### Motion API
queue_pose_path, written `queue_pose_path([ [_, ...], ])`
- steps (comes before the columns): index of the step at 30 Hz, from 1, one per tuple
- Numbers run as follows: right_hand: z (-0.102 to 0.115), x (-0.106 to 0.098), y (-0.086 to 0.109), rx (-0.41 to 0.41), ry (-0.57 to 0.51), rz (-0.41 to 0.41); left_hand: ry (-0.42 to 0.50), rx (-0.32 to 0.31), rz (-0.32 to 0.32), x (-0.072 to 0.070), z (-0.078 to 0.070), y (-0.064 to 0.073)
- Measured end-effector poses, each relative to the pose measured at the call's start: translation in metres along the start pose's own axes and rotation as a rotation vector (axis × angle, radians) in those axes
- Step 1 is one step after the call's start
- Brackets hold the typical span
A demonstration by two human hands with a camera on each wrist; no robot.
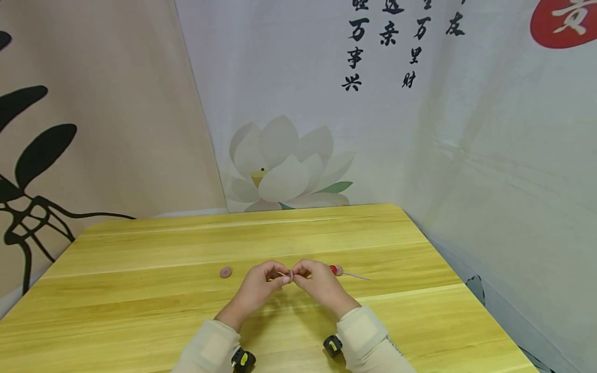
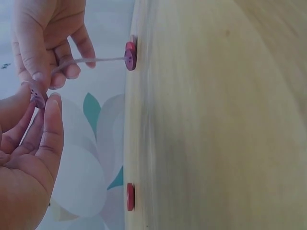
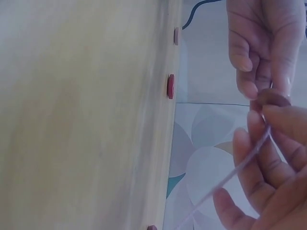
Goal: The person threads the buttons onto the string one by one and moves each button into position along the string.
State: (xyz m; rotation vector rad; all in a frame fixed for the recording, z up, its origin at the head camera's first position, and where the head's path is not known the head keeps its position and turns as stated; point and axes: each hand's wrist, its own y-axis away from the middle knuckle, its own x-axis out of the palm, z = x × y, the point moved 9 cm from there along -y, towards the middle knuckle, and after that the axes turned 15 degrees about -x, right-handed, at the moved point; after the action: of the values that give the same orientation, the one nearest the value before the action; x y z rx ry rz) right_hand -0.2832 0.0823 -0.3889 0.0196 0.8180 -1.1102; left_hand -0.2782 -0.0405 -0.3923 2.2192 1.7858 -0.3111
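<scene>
Above the table, both hands meet at a small dull-purple button [image 2: 38, 93] with several holes. In the head view my left hand [image 1: 262, 282] pinches it from the left, between thumb and fingers. My right hand [image 1: 322, 285] is close against its other side, thumb and fingertips pinching a thin pale-purple string [image 3: 235, 170] at the button's edge. Part of the string runs under the right fingers toward the tabletop. Whether it passes through a hole is hidden by the fingertips. Right of that hand lie a red button [image 1: 333, 270] and a pinkish button [image 1: 339, 270], a string end beside them.
A pinkish button [image 1: 226, 272] lies on the wooden table [image 1: 140, 305] left of the hands. The right wrist view shows another red button [image 3: 171, 86] near it. Behind the table hang printed cloths [image 1: 298, 103] with a lotus and dark characters.
</scene>
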Motion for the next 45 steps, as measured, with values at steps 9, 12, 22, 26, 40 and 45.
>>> queue_pose_path([
  [9, 0.0009, -0.0006, -0.0002, 0.0, -0.002, -0.01, 0.005, -0.004, -0.018, 0.0008, 0.0016, -0.002],
  [12, -0.0003, 0.0001, 0.0, 0.003, -0.015, -0.014, 0.008, -0.014, -0.02, 0.0006, 0.0024, -0.0027],
  [22, -0.0002, 0.0016, 0.0004, 0.01, -0.038, -0.016, 0.012, -0.014, -0.031, -0.0004, 0.0042, -0.0037],
  [26, -0.0002, 0.0026, 0.0008, 0.014, -0.049, -0.013, 0.019, -0.024, -0.042, -0.0014, 0.005, -0.0042],
  [40, -0.0011, 0.0073, 0.0014, 0.028, -0.058, 0.013, 0.058, -0.039, -0.081, -0.0067, 0.0071, -0.0054],
  [45, -0.0009, 0.008, 0.0019, 0.028, -0.063, 0.016, 0.057, -0.037, -0.071, -0.0059, 0.0069, -0.005],
])
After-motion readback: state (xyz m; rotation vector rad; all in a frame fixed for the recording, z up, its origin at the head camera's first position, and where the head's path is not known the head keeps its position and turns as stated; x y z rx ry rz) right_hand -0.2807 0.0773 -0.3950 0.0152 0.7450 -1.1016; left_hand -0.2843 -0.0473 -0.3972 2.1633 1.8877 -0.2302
